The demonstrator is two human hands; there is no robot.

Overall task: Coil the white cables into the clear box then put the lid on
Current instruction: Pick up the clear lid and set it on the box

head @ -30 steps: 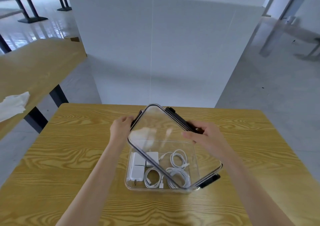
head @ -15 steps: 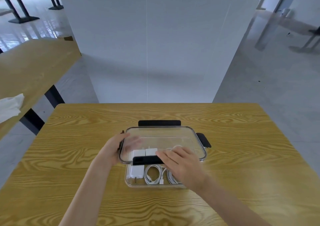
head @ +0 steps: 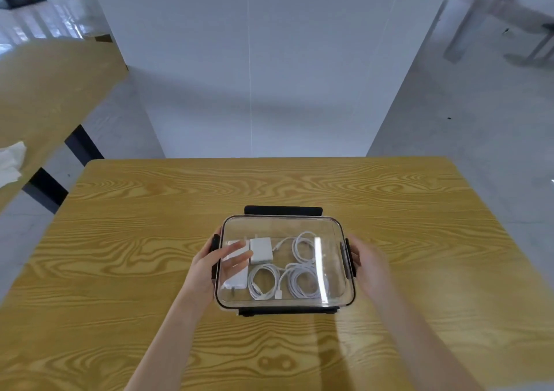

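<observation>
Inside lidded clear box: 3 coiled white cables, 2 chargers.

Bright, even daylight; glare streaks the lid, edges bend, hands blurred.

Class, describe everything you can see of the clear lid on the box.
The lid is a clear, glossy rectangle with rounded corners and a dark rim. It lies flat over the clear box on the wooden table. Black latch flaps sit on all four sides; the far one sticks outward. The left hand rests on its left edge, the right hand against its right edge. White cables and chargers show through.
</observation>
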